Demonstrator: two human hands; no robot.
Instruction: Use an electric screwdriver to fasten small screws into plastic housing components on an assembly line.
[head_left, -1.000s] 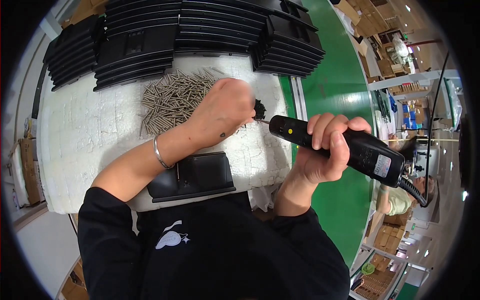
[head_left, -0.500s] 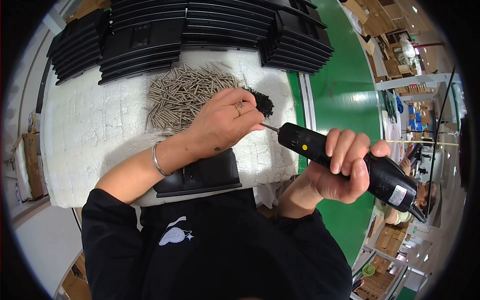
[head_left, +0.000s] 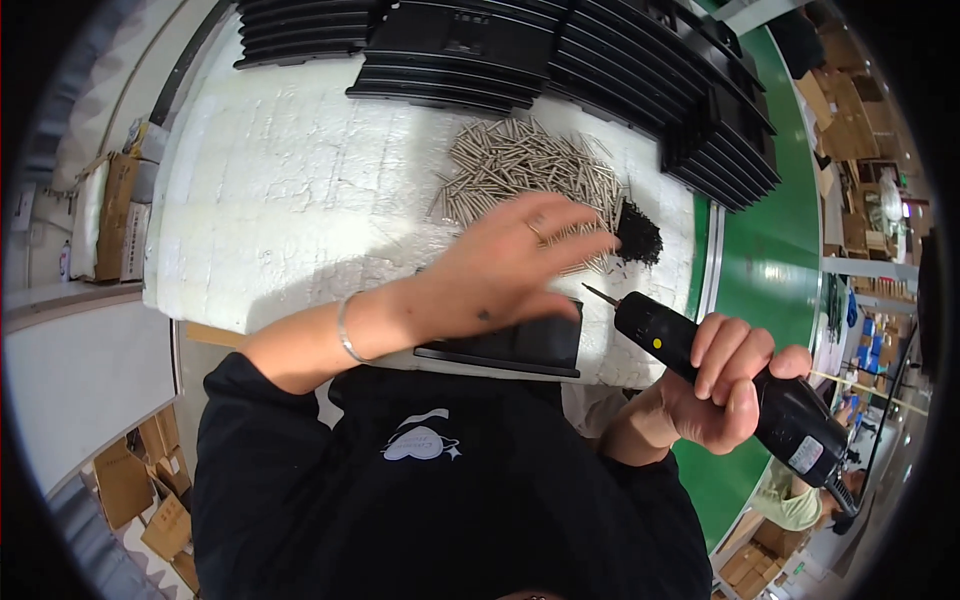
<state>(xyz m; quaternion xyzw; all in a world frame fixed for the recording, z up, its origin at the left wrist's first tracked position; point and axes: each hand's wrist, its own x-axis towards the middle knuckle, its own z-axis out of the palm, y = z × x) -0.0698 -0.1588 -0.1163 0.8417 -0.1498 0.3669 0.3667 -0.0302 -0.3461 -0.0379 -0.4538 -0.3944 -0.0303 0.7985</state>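
My right hand is wrapped round a black electric screwdriver, whose thin bit points up and to the left. My left hand is a little blurred. Its fingers are spread with nothing visible in them, apart from the bit and reaching over the near edge of a pile of metal pins. Beside the fingertips lies a heap of small black screws. Partly hidden under my left hand, a black panel lies at the near edge of the white padded table.
Stacks of black panels line the far side of the table. A green surface runs along the right. Cardboard boxes stand at the left, and another person is at the far right.
My left hand has come off the screwdriver bit, and its pinched fingers have spread. The view has shifted, so the table and stacks appear turned. The screwdriver stays in my right hand.
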